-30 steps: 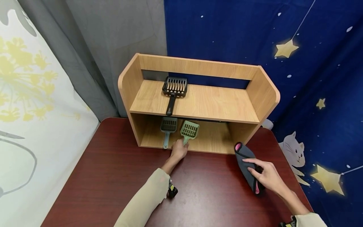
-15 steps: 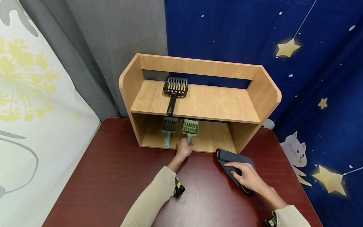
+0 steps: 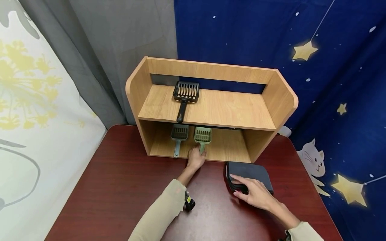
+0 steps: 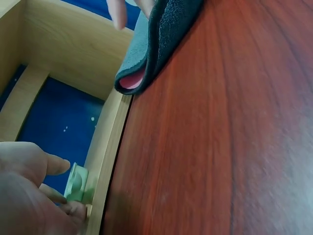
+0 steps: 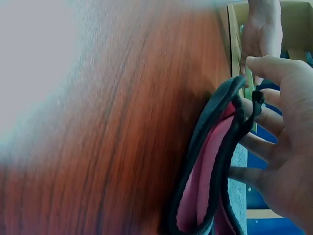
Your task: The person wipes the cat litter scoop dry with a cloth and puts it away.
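On the lower shelf lies a green slotted litter scoop (image 3: 203, 135), head inward. My left hand (image 3: 196, 158) pinches its handle (image 4: 77, 182), with the thumb on one side and fingers on the other. Left of it rests a grey litter scoop (image 3: 179, 133) with a pale blue handle. A folded dark grey fabric piece (image 3: 253, 171) lies on the table before the shelf's right end. Its black edging and pink inside (image 5: 210, 166) show in the right wrist view. My right hand (image 3: 254, 193) rests spread fingers on its folded side, the thumb apart.
The wooden two-tier shelf (image 3: 229, 107) stands at the back of the dark red table (image 3: 126, 194). A black litter scoop (image 3: 186, 93) lies on its upper tier, handle over the front edge. Curtains (image 3: 229, 30) hang behind.
The green scoop has turned straighter and shifted slightly right with my left hand. The fabric piece has moved left, turned and settled flatter under my right hand.
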Available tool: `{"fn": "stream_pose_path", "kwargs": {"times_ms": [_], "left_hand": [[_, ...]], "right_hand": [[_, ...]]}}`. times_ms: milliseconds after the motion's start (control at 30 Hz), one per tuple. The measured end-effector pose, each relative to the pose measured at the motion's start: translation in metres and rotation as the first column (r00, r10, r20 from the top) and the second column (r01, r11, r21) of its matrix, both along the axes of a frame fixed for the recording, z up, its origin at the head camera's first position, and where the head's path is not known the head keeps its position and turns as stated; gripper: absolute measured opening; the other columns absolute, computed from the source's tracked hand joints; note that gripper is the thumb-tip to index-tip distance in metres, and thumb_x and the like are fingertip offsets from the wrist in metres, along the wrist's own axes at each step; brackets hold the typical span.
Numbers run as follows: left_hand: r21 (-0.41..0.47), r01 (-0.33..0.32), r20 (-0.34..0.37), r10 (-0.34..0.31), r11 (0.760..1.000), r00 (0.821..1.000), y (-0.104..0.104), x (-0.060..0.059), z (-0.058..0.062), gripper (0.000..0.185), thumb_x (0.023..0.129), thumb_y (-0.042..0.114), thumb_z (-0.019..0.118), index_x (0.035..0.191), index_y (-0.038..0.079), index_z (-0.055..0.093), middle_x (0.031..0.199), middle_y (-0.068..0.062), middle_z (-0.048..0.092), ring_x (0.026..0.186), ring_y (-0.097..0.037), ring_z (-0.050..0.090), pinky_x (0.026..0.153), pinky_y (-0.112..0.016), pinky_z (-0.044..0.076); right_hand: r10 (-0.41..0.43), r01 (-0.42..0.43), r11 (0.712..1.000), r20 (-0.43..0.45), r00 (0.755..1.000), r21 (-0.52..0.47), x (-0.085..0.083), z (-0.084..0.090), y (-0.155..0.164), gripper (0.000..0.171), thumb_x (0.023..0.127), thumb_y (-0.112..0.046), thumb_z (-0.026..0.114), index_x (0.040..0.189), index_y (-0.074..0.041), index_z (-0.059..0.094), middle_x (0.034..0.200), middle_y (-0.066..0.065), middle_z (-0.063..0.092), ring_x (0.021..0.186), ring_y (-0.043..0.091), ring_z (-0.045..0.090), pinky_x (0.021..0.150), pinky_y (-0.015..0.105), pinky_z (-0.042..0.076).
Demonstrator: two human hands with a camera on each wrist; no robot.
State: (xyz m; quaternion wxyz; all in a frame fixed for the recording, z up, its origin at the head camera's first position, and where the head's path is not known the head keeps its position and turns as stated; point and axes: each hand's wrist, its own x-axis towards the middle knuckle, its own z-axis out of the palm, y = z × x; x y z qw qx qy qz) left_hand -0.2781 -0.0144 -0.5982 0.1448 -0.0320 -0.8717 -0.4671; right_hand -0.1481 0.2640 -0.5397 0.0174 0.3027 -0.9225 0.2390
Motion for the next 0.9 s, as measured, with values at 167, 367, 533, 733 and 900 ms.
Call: {"fn": "stream_pose_path", "kwargs": {"times_ms": [167,367,533,733,900], "left_hand": [[-0.055,0.07,0.067,-0.066,0.996,0.996,-0.009,0.018,0.029,0.044,0.097,0.012,0.069,0.134,-0.013,0.063,0.125,-0.031,0.067,0.12,-0.05,0.062,0.099,-0.059,0.05],[-0.13,0.125,0.092,-0.113,0.984,0.989,-0.025,0.036,0.054,0.061,0.099,0.015,0.073,0.149,-0.012,0.051,0.138,-0.033,0.059,0.129,-0.049,0.056,0.108,-0.058,0.046],[-0.226,0.139,0.017,-0.138,0.964,0.99,-0.053,0.052,0.065,0.063,0.097,0.018,0.077,0.147,-0.012,0.053,0.141,-0.032,0.057,0.131,-0.049,0.055,0.111,-0.058,0.044],[-0.332,0.119,-0.027,-0.135,0.936,0.99,-0.102,0.077,0.067,0.073,0.097,0.024,0.079,0.152,-0.01,0.047,0.145,-0.032,0.054,0.134,-0.047,0.053,0.109,-0.057,0.047],[-0.452,0.069,-0.103,-0.13,0.889,0.986,-0.152,0.099,0.064,0.074,0.095,0.029,0.082,0.152,-0.006,0.051,0.143,-0.031,0.056,0.129,-0.047,0.057,0.103,-0.059,0.05]], "right_hand": [[-0.032,0.028,0.997,0.065,0.997,0.067,0.007,0.001,-0.006,0.05,0.097,-0.043,0.077,0.143,-0.023,0.069,0.133,0.001,0.073,0.123,0.028,0.068,0.085,0.053,0.059],[-0.003,-0.01,0.998,0.191,0.982,0.066,0.008,0.007,-0.004,0.047,0.105,-0.045,0.065,0.142,-0.017,0.069,0.144,0.015,0.065,0.135,0.037,0.06,0.104,0.063,0.048],[0.006,-0.007,1.0,0.157,0.988,0.006,0.004,0.013,0.006,0.046,0.106,-0.041,0.065,0.143,-0.013,0.068,0.138,0.007,0.07,0.13,0.029,0.064,0.103,0.056,0.051],[-0.075,0.074,0.997,0.012,0.997,0.019,-0.003,0.024,0.027,0.042,0.101,-0.032,0.074,0.138,-0.013,0.071,0.133,0.003,0.072,0.127,0.028,0.065,0.101,0.056,0.052],[-0.158,0.161,0.986,-0.072,0.985,0.042,-0.015,0.032,0.054,0.041,0.098,-0.026,0.078,0.135,-0.01,0.073,0.133,0.01,0.072,0.126,0.035,0.065,0.098,0.06,0.052]]}}
